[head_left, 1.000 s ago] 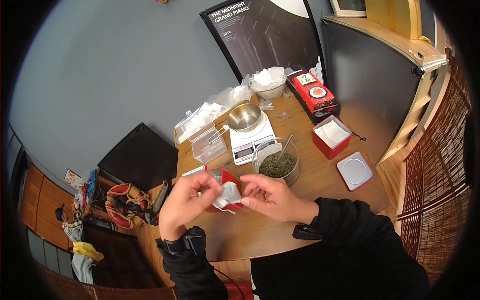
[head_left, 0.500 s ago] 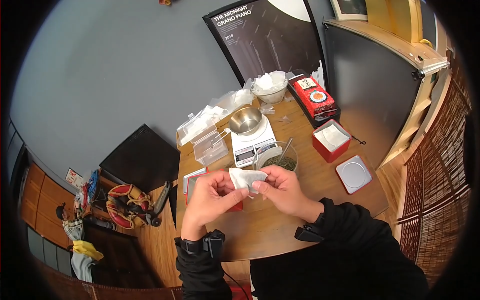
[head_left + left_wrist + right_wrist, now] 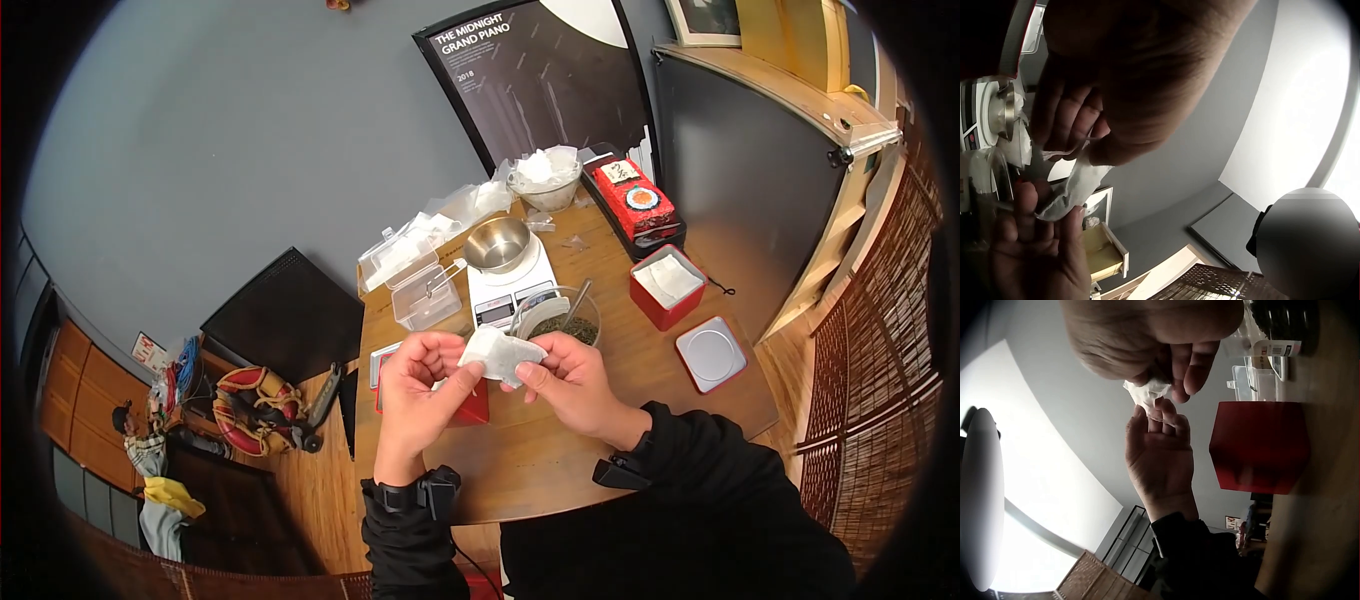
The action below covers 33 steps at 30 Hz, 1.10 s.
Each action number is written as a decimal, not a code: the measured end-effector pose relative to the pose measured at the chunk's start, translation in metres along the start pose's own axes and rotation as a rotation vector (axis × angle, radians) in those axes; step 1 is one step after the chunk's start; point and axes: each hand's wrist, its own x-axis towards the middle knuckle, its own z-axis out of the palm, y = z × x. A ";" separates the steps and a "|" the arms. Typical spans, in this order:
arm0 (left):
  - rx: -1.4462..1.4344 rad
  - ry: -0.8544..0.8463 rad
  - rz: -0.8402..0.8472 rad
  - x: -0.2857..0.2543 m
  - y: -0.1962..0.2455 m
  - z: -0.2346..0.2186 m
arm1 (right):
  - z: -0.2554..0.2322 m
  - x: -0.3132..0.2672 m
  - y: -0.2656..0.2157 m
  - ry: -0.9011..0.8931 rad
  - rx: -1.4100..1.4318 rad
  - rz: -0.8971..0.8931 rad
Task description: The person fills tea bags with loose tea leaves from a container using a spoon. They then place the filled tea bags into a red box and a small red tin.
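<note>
Between the two hands is a small white tea bag [image 3: 500, 352], its thin cloth looking greyish in the lower part. The left hand [image 3: 422, 398] pinches its left edge between thumb and fingers, and the right hand [image 3: 582, 395] pinches its right side. In the left wrist view the tea bag [image 3: 1075, 190] spans from one hand's fingertips to the other's. A red tin [image 3: 478, 405] stands below and behind the left hand, partly hidden by it. Just beyond the right hand, a clear bowl [image 3: 597, 330] holds dried leaves and a spoon.
A white kitchen scale [image 3: 540, 275] carries a steel bowl [image 3: 490, 262]. Left of it is a clear plastic box [image 3: 425, 305]. To the right stand a red tin [image 3: 657, 310] filled with white bags and its lid [image 3: 710, 355]. A red package [image 3: 630, 195] lies behind.
The hands have come together and moved slightly up and right from over the left red tin. The right hand, apart from the tea bag at first, now pinches it, and the bag is spread between both.
</note>
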 end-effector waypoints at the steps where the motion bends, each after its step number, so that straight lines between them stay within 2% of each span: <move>1: -0.028 0.043 0.073 0.000 0.002 0.004 | 0.000 0.000 0.000 -0.002 -0.001 0.000; 7: 0.183 0.007 0.220 -0.005 0.002 0.003 | -0.001 -0.001 0.003 -0.008 -0.004 0.005; 16: 0.267 0.007 0.301 -0.006 -0.004 -0.003 | -0.002 -0.001 0.012 0.006 -0.027 -0.011; 20: 0.332 -0.009 0.257 -0.009 0.002 -0.003 | -0.003 -0.001 0.013 0.006 -0.021 -0.011; 23: 0.337 -0.009 0.327 -0.007 -0.001 -0.003 | -0.003 -0.002 0.014 -0.003 -0.020 -0.016; 26: 0.294 -0.005 0.274 -0.009 0.004 -0.002 | -0.003 -0.002 0.013 -0.016 -0.024 -0.022; 28: 0.255 -0.009 0.144 -0.011 0.008 -0.002 | -0.003 -0.002 0.012 -0.029 -0.030 -0.023; 33: 0.264 -0.054 0.087 -0.012 0.010 -0.008 | -0.002 -0.002 0.012 -0.021 -0.043 -0.027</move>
